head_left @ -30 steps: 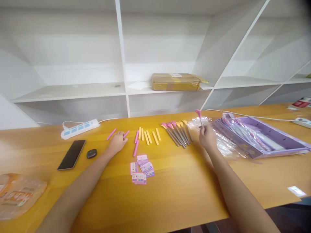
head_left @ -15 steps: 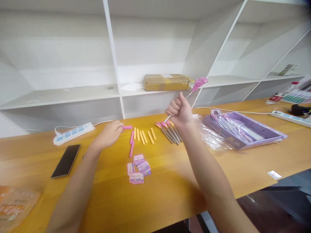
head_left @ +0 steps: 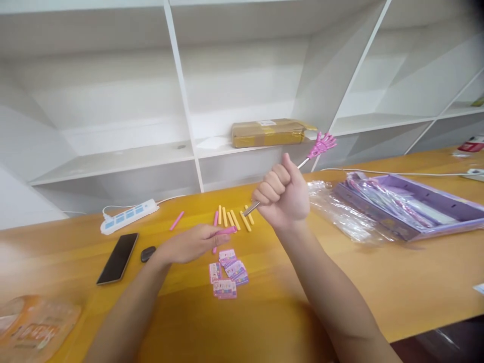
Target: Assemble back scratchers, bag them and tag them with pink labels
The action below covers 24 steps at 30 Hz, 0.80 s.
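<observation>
My right hand (head_left: 285, 196) is closed in a fist around the metal rod of a back scratcher (head_left: 322, 145). Its pink hand-shaped head points up to the right, and the bare rod end sticks out at the lower left. Between the thumb and fingers of my left hand (head_left: 191, 244) is a pink tube (head_left: 227, 230), its free end towards the rod end but apart from it. Several yellow tubes (head_left: 234, 220) lie behind, with a pink tube (head_left: 215, 218) beside them. Another pink tube (head_left: 177, 221) lies farther left. My left hand partly hides one more pink tube.
Small printed cards (head_left: 225, 288) lie in front of my left hand. On the left are a phone (head_left: 118, 258), a black mouse (head_left: 147, 254), a power strip (head_left: 130, 217) and an orange bag (head_left: 38, 327). Clear plastic wrappers (head_left: 351, 222) and a purple box (head_left: 446, 227) sit right; a carton (head_left: 268, 133) rests on the shelf.
My left hand has come right and nearer with the pink tube, exposing a pink tube on the table behind it. My right hand keeps its grip, lower now and covering the other metal rods.
</observation>
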Tool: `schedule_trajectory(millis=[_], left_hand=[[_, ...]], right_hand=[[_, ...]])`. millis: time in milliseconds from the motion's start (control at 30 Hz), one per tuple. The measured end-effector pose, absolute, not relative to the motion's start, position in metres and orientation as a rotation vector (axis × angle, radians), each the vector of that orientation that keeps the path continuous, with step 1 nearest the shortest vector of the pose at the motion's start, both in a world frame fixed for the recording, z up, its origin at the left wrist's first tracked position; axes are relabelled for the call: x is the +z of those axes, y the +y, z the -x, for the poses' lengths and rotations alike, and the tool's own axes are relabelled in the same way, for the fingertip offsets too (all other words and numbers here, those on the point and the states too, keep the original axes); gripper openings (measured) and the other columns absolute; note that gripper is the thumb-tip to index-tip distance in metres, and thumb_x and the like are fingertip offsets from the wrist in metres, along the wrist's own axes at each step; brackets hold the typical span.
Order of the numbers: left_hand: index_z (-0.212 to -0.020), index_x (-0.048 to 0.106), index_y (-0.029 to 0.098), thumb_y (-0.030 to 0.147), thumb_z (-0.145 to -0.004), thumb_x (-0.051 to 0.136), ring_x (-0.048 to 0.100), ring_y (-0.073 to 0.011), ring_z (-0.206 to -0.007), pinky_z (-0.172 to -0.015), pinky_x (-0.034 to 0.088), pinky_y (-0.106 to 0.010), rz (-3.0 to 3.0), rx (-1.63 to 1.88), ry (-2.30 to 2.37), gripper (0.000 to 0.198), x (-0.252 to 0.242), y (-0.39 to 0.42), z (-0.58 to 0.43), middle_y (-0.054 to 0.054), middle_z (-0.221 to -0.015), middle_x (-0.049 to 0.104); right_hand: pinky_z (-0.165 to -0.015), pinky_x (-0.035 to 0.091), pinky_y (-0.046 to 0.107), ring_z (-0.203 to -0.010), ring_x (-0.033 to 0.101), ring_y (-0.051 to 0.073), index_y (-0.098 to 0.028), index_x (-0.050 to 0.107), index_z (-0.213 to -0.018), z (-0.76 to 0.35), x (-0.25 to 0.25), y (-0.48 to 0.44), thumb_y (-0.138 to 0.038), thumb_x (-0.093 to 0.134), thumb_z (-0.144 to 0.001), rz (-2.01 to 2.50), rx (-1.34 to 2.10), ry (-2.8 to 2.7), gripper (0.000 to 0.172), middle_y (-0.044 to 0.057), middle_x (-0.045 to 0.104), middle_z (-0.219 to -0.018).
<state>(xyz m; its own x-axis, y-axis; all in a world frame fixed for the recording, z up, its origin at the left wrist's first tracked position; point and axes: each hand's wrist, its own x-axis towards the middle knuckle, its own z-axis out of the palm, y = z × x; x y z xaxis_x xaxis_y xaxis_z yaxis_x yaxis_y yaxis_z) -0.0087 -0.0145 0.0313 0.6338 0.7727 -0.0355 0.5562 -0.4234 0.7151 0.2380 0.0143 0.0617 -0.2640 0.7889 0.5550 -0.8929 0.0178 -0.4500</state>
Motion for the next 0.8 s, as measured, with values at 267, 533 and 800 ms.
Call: schedule_trajectory(millis=[267,533,800], left_hand=[[-0.091,0.060,0.022,0.072,-0.108,0.042,0.032,-0.0135,-0.062,-0.058,0.033,-0.028,-1.951,0.379,0.957,0.056,0.039,-0.022,0.006,0.005,-0.071,0.033],[-0.094,0.066,0.022,0.063,-0.110,0.040,0.048,-0.0172,-0.075,-0.071,0.045,-0.029,-2.083,0.413,1.054,0.051,0.041,-0.027,0.003,0.001,-0.080,0.051],[-0.096,0.063,0.023,0.064,-0.112,0.033,0.057,-0.0200,-0.077,-0.077,0.050,-0.034,-2.130,0.497,1.178,0.053,0.029,-0.028,0.001,0.000,-0.079,0.056]], right_hand=[[-0.044,0.014,0.026,-0.044,0.001,0.008,-0.021,0.015,-0.063,-0.224,0.064,-0.005,-0.051,0.049,-0.115,-0.072,1.565,-0.941,0.069,-0.008,0.006,-0.054],[-0.044,0.017,0.026,-0.045,0.003,0.009,-0.022,0.018,-0.062,-0.216,0.059,-0.003,-0.053,0.051,-0.113,0.099,1.466,-0.985,0.068,-0.008,0.007,-0.056],[-0.042,0.016,0.024,-0.042,0.004,0.008,-0.022,0.013,-0.059,-0.216,0.048,0.007,-0.056,0.061,-0.106,-0.007,1.417,-1.092,0.076,-0.009,0.004,-0.052]])
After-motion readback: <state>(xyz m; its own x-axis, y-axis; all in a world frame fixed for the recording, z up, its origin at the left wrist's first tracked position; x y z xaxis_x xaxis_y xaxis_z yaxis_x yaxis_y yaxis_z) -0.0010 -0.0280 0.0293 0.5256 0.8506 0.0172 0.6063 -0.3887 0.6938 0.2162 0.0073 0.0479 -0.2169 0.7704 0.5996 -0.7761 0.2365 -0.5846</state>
